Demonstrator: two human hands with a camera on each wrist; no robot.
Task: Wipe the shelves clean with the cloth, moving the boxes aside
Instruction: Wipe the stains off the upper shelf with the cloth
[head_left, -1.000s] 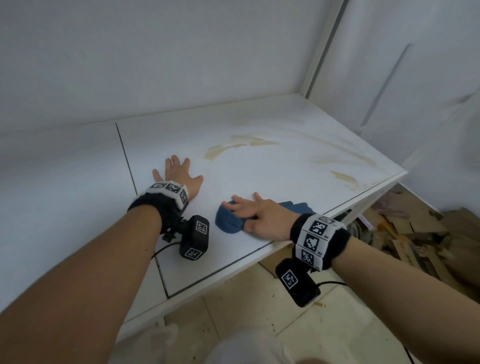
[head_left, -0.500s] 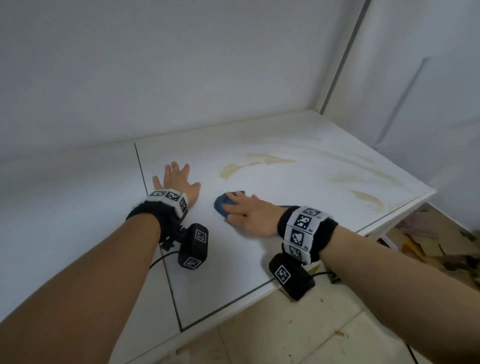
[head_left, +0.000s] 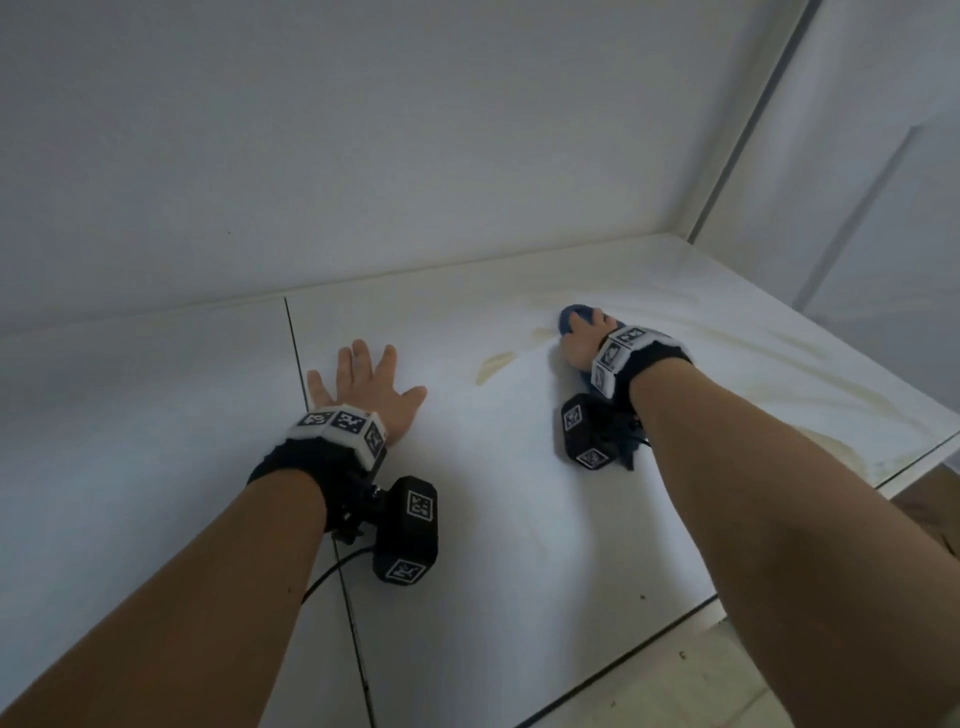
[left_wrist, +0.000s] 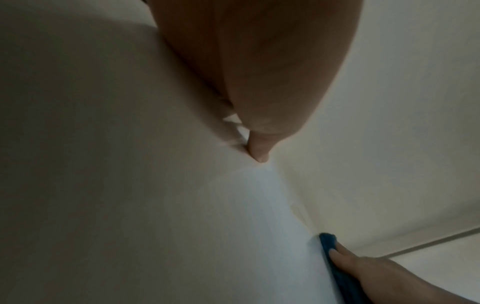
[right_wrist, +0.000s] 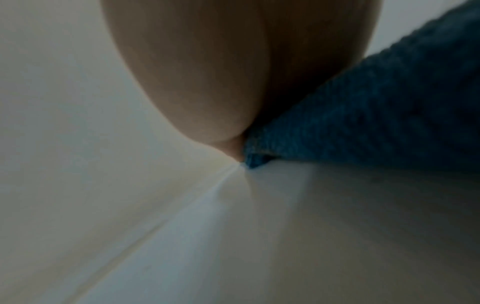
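Since the earlier frame, the blue cloth (head_left: 574, 315) has slid farther back on the white shelf (head_left: 519, 519) onto the yellowish stain (head_left: 493, 364), right hand (head_left: 584, 343) pressing it flat; left hand (head_left: 363, 395) rests spread, palm down

Both bare forearms are reaching up from the frame's lower edge. The left hand (head_left: 363, 395) is lying flat at centre-left, fingers (head_left: 358, 364) spread; the right hand (head_left: 584, 340), upper right of centre, is pressing palm-down.

The left hand (head_left: 363, 395) lies flat on the shelf (head_left: 509, 519), centre-left of the frame. Right of it and farther back, the right hand (head_left: 584, 340) presses on the cloth (head_left: 571, 316).
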